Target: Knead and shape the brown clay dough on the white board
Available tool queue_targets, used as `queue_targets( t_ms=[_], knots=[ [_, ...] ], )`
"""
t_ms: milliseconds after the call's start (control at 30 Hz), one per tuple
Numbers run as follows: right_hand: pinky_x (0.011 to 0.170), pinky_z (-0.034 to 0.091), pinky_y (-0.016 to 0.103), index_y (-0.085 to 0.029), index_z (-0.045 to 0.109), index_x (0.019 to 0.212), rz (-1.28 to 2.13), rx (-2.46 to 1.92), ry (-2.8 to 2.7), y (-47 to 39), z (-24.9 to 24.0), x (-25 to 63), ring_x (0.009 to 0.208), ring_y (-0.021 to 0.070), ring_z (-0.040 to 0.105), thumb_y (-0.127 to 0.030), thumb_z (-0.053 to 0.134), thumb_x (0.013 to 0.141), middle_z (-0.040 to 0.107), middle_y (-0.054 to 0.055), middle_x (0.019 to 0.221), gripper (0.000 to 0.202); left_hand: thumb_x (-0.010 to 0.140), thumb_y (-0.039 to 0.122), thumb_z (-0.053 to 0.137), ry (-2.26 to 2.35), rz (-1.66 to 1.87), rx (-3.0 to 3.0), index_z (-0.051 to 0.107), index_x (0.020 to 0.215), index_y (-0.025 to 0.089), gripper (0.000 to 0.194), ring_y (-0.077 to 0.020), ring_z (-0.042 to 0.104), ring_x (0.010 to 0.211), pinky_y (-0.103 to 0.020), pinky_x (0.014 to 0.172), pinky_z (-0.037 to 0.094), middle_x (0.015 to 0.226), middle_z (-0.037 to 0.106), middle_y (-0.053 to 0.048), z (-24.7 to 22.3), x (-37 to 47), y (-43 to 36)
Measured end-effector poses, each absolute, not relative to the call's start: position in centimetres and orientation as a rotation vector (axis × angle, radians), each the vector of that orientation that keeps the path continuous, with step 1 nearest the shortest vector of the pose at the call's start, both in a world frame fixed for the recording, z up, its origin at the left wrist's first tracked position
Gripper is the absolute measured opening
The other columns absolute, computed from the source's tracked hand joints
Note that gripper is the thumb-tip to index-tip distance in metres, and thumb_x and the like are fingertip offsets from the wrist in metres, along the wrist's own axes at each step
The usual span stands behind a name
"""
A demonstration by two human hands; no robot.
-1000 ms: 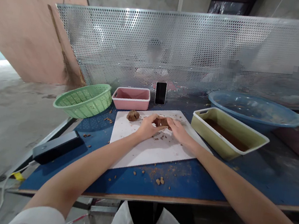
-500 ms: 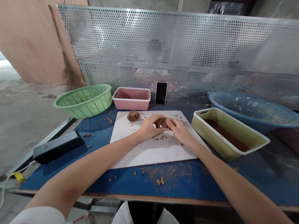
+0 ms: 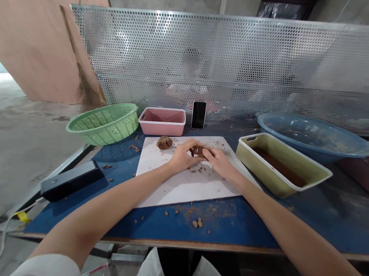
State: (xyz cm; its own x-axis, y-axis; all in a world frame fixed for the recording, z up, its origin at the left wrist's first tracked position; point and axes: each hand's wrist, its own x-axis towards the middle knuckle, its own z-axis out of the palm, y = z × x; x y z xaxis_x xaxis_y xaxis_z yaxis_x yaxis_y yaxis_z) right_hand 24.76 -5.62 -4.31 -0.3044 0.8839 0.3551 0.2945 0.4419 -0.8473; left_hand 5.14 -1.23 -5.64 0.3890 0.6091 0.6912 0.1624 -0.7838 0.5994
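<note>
Above the white board (image 3: 176,190), my left hand (image 3: 182,155) curves its fingers and thumb around a piece of brown clay (image 3: 200,151). From the other side my right hand (image 3: 218,160) grips the same piece, its thumb and fingers pressed on the right end. The fingers partly cover the piece, so its full shape is hidden. A rounded, cracked lump of brown clay (image 3: 164,143) rests on the board to the left of my left hand. Small brown crumbs (image 3: 200,170) are scattered under and around both hands.
Behind the board stand a pink tub (image 3: 161,128) and a phone (image 3: 198,115). A green basket (image 3: 102,126) is at left, above a black box (image 3: 71,181). On the right are an olive tub (image 3: 270,172) with brown liquid and a blue basin (image 3: 314,135). Perforated metal (image 3: 231,66) closes the back.
My right thumb and fingers have shifted slightly on the clay, and more of the piece shows between my hands. Both hands stay in nearly the same place.
</note>
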Motion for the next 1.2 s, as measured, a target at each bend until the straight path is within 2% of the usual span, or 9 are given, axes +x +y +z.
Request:
queue_targets(
  t_ms=[100,300,400,467,600,767,967,1200],
  knots=[
    [0.099,0.055,0.046,-0.022,0.077,0.109,0.877,-0.996,-1.797,-5.43,-4.56,24.72,0.107,0.0297,0.069,-0.058,0.050,0.106,0.078,0.009,0.106,0.045,0.080,0.041,0.094,0.699,1.377,2.211,0.072,0.108,0.020,0.042,-0.0170,0.069,0.084,-0.030,0.073,0.058,0.102,0.075,-0.006,-5.79,5.13,-1.21],
    [0.084,0.054,0.039,-0.021,0.074,0.098,0.806,-1.043,-1.865,-5.69,-4.55,24.80,0.092,0.0264,0.066,-0.059,0.060,0.102,0.075,0.008,0.097,0.041,0.079,0.028,0.090,0.734,1.347,2.198,0.067,0.107,0.021,0.037,-0.0148,0.065,0.081,-0.029,0.072,0.056,0.103,0.072,-0.004,-5.75,5.18,-1.28],
    [0.080,0.052,0.038,-0.021,0.072,0.096,0.817,-1.059,-1.835,-5.62,-4.56,24.88,0.088,0.0249,0.064,-0.058,0.059,0.101,0.073,0.007,0.094,0.040,0.078,0.033,0.092,0.625,1.351,2.238,0.068,0.119,0.021,0.049,-0.0176,0.066,0.091,-0.030,0.074,0.057,0.117,0.070,-0.008,-5.54,5.20,-1.22],
    [0.077,0.051,0.037,-0.021,0.070,0.093,0.824,-1.071,-1.826,-5.49,-4.65,24.98,0.085,0.0238,0.062,-0.059,0.059,0.100,0.071,0.006,0.091,0.040,0.082,0.037,0.090,0.562,1.326,2.278,0.070,0.123,0.022,0.048,-0.0205,0.068,0.100,-0.032,0.077,0.058,0.124,0.069,-0.012,-5.51,5.18,-1.07],
    [0.073,0.050,0.037,-0.022,0.067,0.088,0.801,-1.075,-1.873,-5.41,-4.74,25.14,0.081,0.0228,0.059,-0.059,0.059,0.100,0.068,0.005,0.086,0.040,0.090,0.039,0.084,0.543,1.348,2.318,0.075,0.114,0.021,0.031,-0.0230,0.068,0.104,-0.034,0.080,0.058,0.115,0.073,-0.012,-5.76,5.04,-0.63],
    [0.076,0.051,0.039,-0.023,0.069,0.093,0.835,-1.081,-1.868,-5.34,-4.71,25.19,0.085,0.0245,0.060,-0.057,0.058,0.100,0.069,0.006,0.090,0.036,0.089,0.042,0.087,0.604,1.402,2.346,0.077,0.111,0.021,0.032,-0.0244,0.067,0.103,-0.038,0.083,0.058,0.114,0.074,-0.012,-5.98,4.93,-0.43],
    [0.068,0.043,0.036,-0.023,0.059,0.076,0.857,-1.114,-1.898,-5.09,-4.91,25.16,0.072,0.0202,0.050,-0.055,0.060,0.095,0.055,0.002,0.073,0.037,0.089,0.046,0.087,0.516,1.383,2.411,0.078,0.112,0.020,0.036,-0.0254,0.068,0.104,-0.043,0.091,0.057,0.111,0.075,-0.013,-5.59,5.03,-1.00],
    [0.062,0.041,0.033,-0.024,0.057,0.075,0.865,-1.111,-1.889,-5.27,-4.87,24.79,0.067,0.0183,0.047,-0.053,0.062,0.094,0.051,0.000,0.068,0.035,0.093,0.045,0.082,0.485,1.376,2.484,0.080,0.110,0.021,0.029,-0.0278,0.068,0.108,-0.051,0.104,0.052,0.109,0.077,-0.013,-5.05,4.98,-1.30]
  ],
)
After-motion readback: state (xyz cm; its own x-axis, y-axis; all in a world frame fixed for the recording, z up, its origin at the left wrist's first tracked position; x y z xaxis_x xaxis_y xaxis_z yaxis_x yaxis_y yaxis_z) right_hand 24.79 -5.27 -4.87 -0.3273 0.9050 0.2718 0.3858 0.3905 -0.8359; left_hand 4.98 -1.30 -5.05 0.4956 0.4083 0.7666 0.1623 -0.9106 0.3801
